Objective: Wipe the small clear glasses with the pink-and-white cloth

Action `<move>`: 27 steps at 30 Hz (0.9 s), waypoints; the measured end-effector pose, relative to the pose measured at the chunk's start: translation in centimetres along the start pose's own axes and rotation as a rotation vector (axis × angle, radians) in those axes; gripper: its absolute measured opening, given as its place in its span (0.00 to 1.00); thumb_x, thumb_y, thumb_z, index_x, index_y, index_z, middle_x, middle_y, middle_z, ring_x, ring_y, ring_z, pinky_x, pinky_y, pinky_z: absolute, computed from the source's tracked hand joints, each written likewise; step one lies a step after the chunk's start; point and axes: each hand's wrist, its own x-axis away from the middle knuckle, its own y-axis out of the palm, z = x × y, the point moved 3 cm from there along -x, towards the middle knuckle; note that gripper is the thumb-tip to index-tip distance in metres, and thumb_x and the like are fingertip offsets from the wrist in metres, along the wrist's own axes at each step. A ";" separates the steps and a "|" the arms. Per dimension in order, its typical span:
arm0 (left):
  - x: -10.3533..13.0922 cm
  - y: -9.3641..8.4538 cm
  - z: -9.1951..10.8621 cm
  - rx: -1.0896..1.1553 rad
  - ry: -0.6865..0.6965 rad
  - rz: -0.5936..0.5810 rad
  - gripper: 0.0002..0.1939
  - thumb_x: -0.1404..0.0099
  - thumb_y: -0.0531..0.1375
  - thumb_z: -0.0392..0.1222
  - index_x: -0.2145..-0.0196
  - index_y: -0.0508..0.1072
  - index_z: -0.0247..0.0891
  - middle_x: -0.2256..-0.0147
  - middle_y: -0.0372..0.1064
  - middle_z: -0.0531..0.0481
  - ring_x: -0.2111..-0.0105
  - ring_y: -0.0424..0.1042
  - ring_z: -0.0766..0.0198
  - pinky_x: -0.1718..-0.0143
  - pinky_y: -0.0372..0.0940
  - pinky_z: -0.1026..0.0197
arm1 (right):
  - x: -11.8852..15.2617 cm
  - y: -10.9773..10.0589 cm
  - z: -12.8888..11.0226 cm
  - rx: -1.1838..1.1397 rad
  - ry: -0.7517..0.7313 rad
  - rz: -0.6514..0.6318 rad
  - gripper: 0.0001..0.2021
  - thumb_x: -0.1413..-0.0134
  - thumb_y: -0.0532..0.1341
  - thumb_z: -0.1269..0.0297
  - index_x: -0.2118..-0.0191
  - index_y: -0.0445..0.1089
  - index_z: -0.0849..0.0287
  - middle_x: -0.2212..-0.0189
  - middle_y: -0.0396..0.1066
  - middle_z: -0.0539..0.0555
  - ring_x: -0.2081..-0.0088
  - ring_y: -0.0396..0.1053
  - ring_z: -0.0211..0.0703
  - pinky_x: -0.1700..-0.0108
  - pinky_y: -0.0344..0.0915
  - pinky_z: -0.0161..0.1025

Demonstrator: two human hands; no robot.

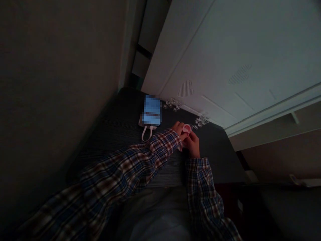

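Note:
My left hand (177, 127) and my right hand (194, 144) come together over the dark table, fingers closed around a pink curled piece (186, 128). Its rim looks rounded and thin, like a small cup or a rolled strip; the dim light hides its exact kind. More pink shows below, between the hands. A small clear piece (192, 127) appears at the right-hand fingertips, touching or close to the pink piece. Just beyond the hands lies a cluster of small clear round pieces (201, 121), resembling suction cups. Another such group (173, 104) sits farther left, near the white panel.
A phone (151, 110) with a lit, blurred screen rests on a pale object with a looped strap (147, 134), left of my hands. The dark wood-grain table (112, 134) meets a white panel (213, 67) with heart patterns behind. A wall (62, 67) stands at left.

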 end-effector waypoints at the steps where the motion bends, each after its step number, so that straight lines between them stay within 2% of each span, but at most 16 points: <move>1: 0.0 0.0 0.0 0.000 -0.009 -0.006 0.12 0.44 0.57 0.41 0.62 0.65 0.35 0.63 0.60 0.49 0.62 0.64 0.62 0.56 0.62 0.62 | 0.0 0.0 0.0 -0.001 -0.001 0.000 0.16 0.54 0.60 0.59 0.57 0.68 0.57 0.60 0.71 0.52 0.61 0.68 0.40 0.60 0.65 0.36; 10: -0.1 0.2 -0.3 0.019 -0.021 -0.025 0.10 0.45 0.57 0.41 0.64 0.65 0.36 0.63 0.59 0.49 0.64 0.64 0.63 0.59 0.63 0.62 | 0.2 0.1 -0.2 -0.025 0.033 -0.005 0.16 0.54 0.60 0.59 0.57 0.68 0.58 0.62 0.72 0.52 0.63 0.69 0.39 0.62 0.65 0.35; 15: -0.1 0.3 -0.3 0.026 0.009 0.007 0.12 0.44 0.57 0.41 0.62 0.65 0.36 0.62 0.59 0.48 0.61 0.64 0.62 0.55 0.62 0.61 | 0.2 0.2 -0.3 -0.029 0.022 0.001 0.15 0.54 0.60 0.60 0.59 0.69 0.58 0.64 0.72 0.51 0.65 0.68 0.38 0.63 0.65 0.34; 27: 0.0 0.1 -0.1 0.008 -0.006 -0.019 0.12 0.43 0.57 0.41 0.61 0.65 0.36 0.61 0.59 0.48 0.60 0.64 0.62 0.55 0.62 0.61 | 0.2 0.2 -0.3 -0.044 0.031 -0.012 0.14 0.53 0.60 0.60 0.59 0.69 0.57 0.64 0.71 0.51 0.64 0.68 0.37 0.64 0.64 0.33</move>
